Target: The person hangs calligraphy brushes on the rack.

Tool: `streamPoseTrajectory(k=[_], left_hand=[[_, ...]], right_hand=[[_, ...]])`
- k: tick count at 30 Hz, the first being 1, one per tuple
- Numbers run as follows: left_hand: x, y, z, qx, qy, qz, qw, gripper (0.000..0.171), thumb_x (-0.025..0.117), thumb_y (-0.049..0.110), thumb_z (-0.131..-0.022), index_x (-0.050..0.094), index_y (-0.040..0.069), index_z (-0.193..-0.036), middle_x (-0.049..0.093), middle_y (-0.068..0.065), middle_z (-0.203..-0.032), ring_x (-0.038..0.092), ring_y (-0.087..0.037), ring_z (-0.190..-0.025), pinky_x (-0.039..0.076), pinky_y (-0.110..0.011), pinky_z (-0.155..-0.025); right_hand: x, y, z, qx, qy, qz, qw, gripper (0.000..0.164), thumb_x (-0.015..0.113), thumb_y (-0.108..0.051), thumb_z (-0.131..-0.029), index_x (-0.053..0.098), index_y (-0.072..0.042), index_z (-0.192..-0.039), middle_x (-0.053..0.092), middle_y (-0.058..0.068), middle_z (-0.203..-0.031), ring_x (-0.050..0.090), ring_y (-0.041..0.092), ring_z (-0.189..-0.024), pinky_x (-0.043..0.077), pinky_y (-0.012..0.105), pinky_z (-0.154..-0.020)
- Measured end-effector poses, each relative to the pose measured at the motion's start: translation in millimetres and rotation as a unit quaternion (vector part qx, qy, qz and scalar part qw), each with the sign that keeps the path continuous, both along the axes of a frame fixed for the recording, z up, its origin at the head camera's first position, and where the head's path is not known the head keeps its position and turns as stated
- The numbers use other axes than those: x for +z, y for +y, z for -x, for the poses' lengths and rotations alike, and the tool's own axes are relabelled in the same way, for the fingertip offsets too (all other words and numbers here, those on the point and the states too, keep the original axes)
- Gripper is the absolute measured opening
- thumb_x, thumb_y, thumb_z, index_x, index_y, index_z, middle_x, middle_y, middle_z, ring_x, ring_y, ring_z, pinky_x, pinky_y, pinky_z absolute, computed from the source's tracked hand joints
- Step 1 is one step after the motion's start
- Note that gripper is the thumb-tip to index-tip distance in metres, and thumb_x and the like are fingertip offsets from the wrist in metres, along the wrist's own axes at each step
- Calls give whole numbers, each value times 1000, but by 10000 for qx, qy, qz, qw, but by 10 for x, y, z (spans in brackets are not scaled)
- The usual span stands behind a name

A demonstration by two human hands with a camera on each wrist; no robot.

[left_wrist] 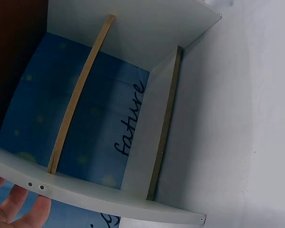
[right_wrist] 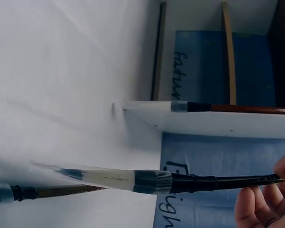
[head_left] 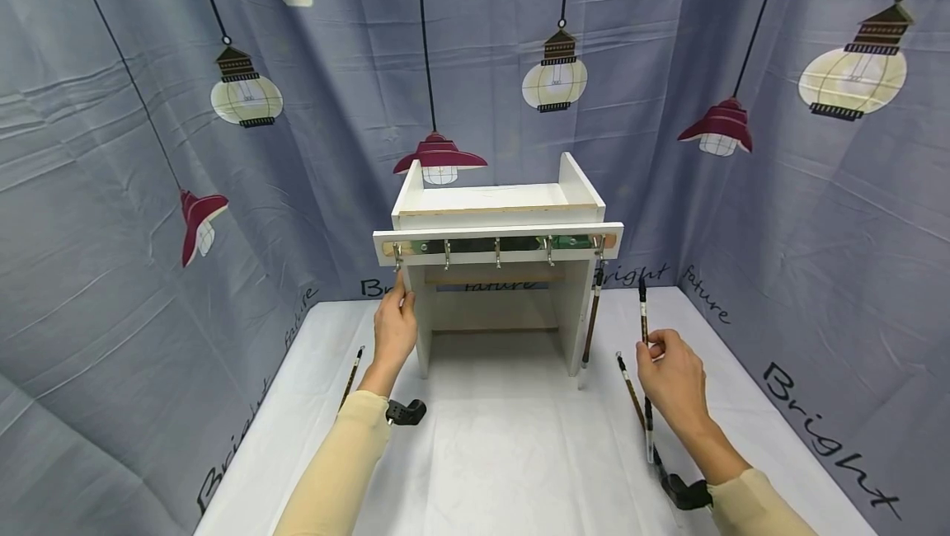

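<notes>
A pinched brush (head_left: pixel 643 313) is risking a slip or a swing at the right of the frame.
At centre-left, a left hand (head_left: pixel 395 326) is touching the left side of a white shelf (head_left: pixel 499 199); too hard a push could be tipping or shifting it. The fingers are lying loosely extended, pointing upward beneath the leftmost hook (head_left: pixel 397 256). Right of centre, a hanging brush (head_left: pixel 592 322) is dangling from the rightmost hook (head_left: pixel 599 247), where a knock could be freeing it. Farther right, a right hand (head_left: pixel 671 371) is pinching its brush nearly upright, capped tip downward, wrist angled up-left; a weak pinch could be dropping it onto the brush lying below (head_left: pixel 630 387).
</notes>
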State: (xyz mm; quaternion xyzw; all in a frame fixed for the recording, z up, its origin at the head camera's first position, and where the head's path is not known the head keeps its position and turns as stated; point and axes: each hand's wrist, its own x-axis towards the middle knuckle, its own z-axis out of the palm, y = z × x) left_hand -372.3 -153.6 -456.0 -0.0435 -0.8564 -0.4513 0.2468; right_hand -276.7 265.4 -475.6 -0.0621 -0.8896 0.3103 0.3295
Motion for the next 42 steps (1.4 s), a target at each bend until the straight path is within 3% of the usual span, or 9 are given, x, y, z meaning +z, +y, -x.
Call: streamPoseTrajectory(k=[25, 34, 42], left_hand=[[7, 17, -12, -24, 21, -101, 9999, 53, 48, 21, -111, 35, 9, -161, 62, -22, -132, 63, -40, -115, 51, -56, -97], [8, 19, -17, -15, -54, -55, 10000, 54, 47, 22, -111, 33, 10, -162, 61, -22, -134, 64, -39, -116, 52, -55, -96], [15, 18, -17, -7, 33, 0, 10000, 53, 47, 21, -111, 34, 9, -161, 61, -22, -133, 64, -39, -116, 52, -56, -96]], right_hand=[[259, -306, -99, 196, 248, 312, 9990, 17, 67, -10, -94, 63, 0, -108, 69, 13, -88, 71, 30, -77, 50, 41, -72], [275, -427, -107, 380, 527, 287, 9975, 15, 69, -8, -92, 64, -1, -104, 70, 11, -85, 70, 27, -73, 50, 34, -68], [288, -565, -64, 560, 554, 332, 9963, 14, 70, -8, -91, 64, -1, -103, 70, 11, -85, 69, 26, -73, 51, 36, -69]])
